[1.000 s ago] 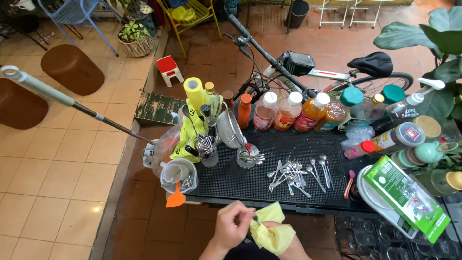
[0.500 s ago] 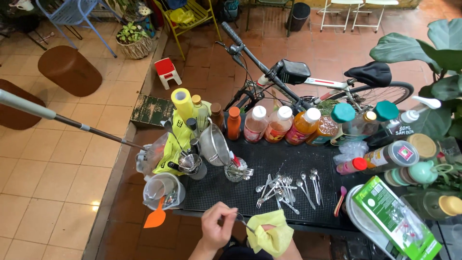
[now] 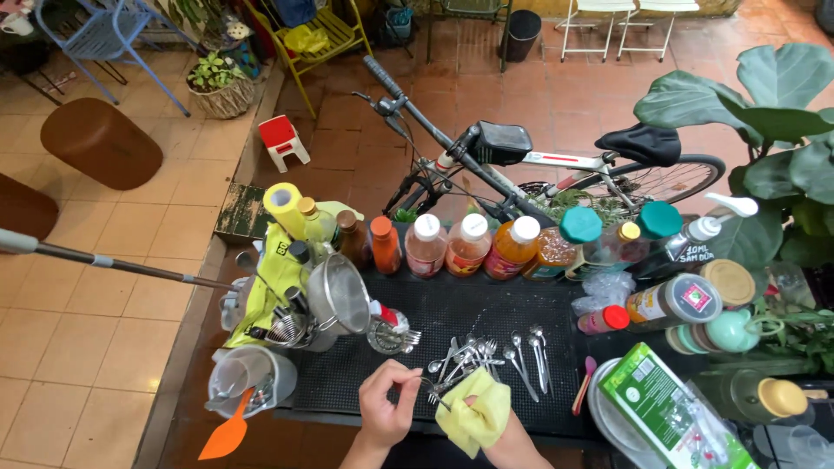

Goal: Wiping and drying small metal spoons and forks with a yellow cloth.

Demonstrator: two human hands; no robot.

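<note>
Head view, left hand: the left hand (image 3: pixel 387 408) is closed in a pinch on the handle of a fork (image 3: pixel 427 388), thumb and fingertips together.
Head view, right hand: the right hand (image 3: pixel 486 421) is closed around a yellow cloth (image 3: pixel 473 415), which covers most of it; the fingers cannot be seen.
Fork: it lies across the gap between the two hands, its far end touching the cloth.
Just beyond the hands: a loose pile of spoons and forks (image 3: pixel 486 356) on a black mat (image 3: pixel 452 317).
Beyond the left hand: a metal strainer (image 3: pixel 340 295) and a small glass (image 3: pixel 387 334) holding cutlery.
Left of the left hand: a clear jug (image 3: pixel 248 378) with an orange spatula (image 3: pixel 228 432).
Far beyond both hands: a row of bottles (image 3: pixel 469 246), then a bicycle (image 3: pixel 539 165).
Right of the right hand: a green carton (image 3: pixel 669 412) lying on a plate (image 3: pixel 608 421).
</note>
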